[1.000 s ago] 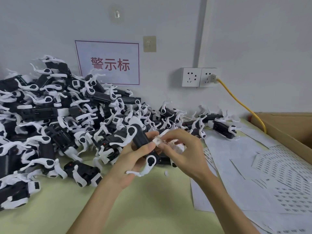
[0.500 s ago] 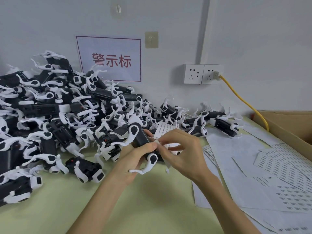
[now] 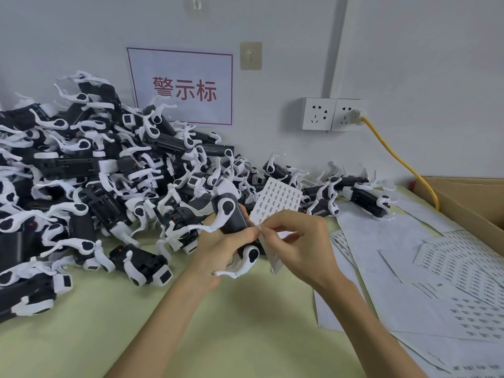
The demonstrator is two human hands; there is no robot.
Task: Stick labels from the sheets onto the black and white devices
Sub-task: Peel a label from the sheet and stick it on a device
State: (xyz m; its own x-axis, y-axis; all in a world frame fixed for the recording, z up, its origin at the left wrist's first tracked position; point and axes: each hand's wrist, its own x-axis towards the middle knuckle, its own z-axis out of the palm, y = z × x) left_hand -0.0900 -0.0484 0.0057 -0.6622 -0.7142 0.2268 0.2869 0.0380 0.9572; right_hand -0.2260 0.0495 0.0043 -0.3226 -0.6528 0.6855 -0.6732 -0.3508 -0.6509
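Note:
My left hand (image 3: pixel 218 252) grips a black and white device (image 3: pixel 234 216) in front of me, above the pale green table. My right hand (image 3: pixel 297 244) holds a small label sheet (image 3: pixel 278 200) upright against the device. Its thumb and forefinger pinch the sheet's lower edge beside my left thumb. Printed labels cover the sheet's upper part. A large pile of black and white devices (image 3: pixel 90 170) fills the left and back of the table. More label sheets (image 3: pixel 458 263) lie flat on the right.
An open cardboard box (image 3: pixel 469 205) stands at the right edge. A yellow cable (image 3: pixel 395 156) runs from a wall socket (image 3: pixel 334 114) down behind the box. A sign with red characters (image 3: pixel 181 85) hangs on the wall. Bare green tabletop (image 3: pixel 245 323) lies under my forearms.
The small label sheet has come up from behind my fingers and now stands upright. My hands stay together on the device. The view has tilted slightly down.

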